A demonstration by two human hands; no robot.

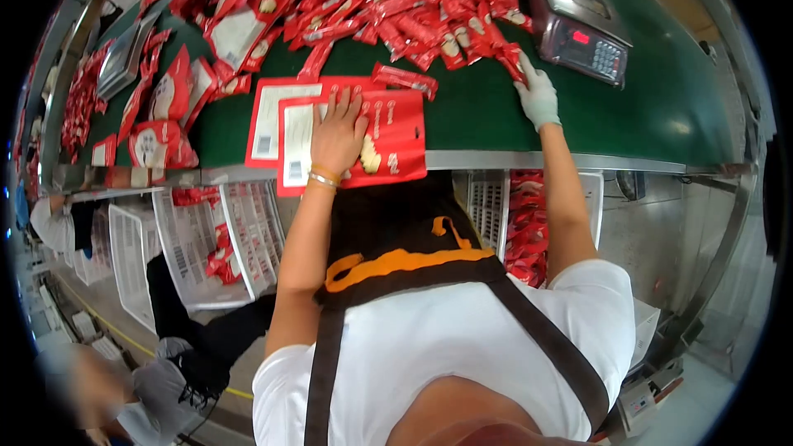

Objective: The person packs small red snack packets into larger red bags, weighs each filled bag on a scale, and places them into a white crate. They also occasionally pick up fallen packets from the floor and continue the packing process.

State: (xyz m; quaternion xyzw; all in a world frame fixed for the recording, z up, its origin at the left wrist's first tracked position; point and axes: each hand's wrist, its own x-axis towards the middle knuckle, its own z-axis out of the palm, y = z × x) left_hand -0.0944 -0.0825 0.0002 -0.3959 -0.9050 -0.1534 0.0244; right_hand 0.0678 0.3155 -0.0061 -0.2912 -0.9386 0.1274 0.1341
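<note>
My left hand (pixel 339 134), bare with a band at the wrist, lies flat with fingers stretched out on a red and white flat pouch (pixel 401 136). That pouch overlaps a second flat pouch (pixel 263 124) at the near edge of the green table. In a white glove, my right hand (pixel 538 97) reaches to the right end of the heap, its fingers closed on a small red packet (pixel 511 59). A large heap of small red packets (pixel 396 4) lies beyond both hands. One loose packet (pixel 405 80) rests just past the pouches.
A digital scale (pixel 588 41) with a lit red display stands right of the heap. Filled red pouches (pixel 169 99) and another scale (pixel 125 58) are at the left. White crates (pixel 178 256) holding red packs stand below the table (pixel 644 111). A co-worker (pixel 157 388) sits at lower left.
</note>
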